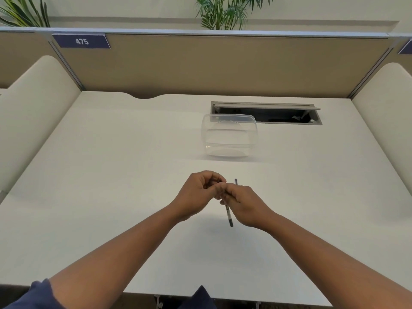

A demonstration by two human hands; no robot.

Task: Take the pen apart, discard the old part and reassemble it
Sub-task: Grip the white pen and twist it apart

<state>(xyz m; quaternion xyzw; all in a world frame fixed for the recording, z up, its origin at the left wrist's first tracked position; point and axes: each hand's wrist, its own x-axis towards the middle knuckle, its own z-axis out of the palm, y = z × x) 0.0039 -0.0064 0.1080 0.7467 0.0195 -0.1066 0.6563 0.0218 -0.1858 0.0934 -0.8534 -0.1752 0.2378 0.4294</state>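
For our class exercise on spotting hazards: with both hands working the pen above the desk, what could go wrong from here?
1. The pen is held above the desk, pinched between the left hand and right hand; a small part could slip free and roll away.
2. The open cable hatch lies behind the clear container; a discarded part thrown too far might drop in.

Most of the pen (229, 216) is buried inside the right hand (245, 204), the left hand (201, 192) curls over whatever its fingertips pinch, and both plants get clipped by the top edge.
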